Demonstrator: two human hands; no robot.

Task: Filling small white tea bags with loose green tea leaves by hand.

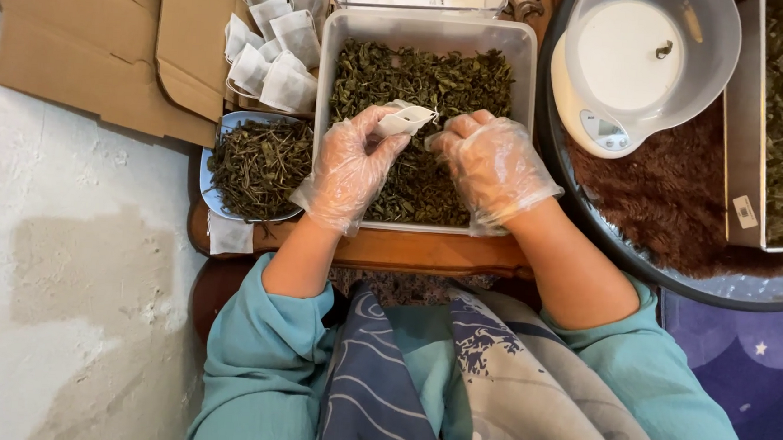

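My left hand [348, 167], in a thin clear plastic glove, is pinched shut on a small white paper tea bag [405, 118], holding it by its lower end so it sits at my fingertips, just above the loose leaves. My right hand [493, 163], gloved the same way, is curled with its fingertips [456, 129] meeting the bag's other end; I judge it is pinching the mouth of the bag, though the glove folds hide the exact contact.

Both hands hover over a rectangular clear plastic tub [344, 36] filled with dark green dried leaves [436, 78]. The bag lies between my two hands, over the near half of the tub.

The risk I see is spilling: if the bag tips or my loose gloves slip on the thin paper, leaves could fall out of it, or the bag could tear at the pinched edge. The baggy glove film could also catch in the opening.

To the left of my left hand sits a shallow metal tray [225, 126] of longer dried stems. Beyond it, further from me, lies a heap of empty white paper bags [271, 49] on brown cardboard. Past my right hand, well apart, stands a white kitchen scale carrying a clear round bowl [637, 58].
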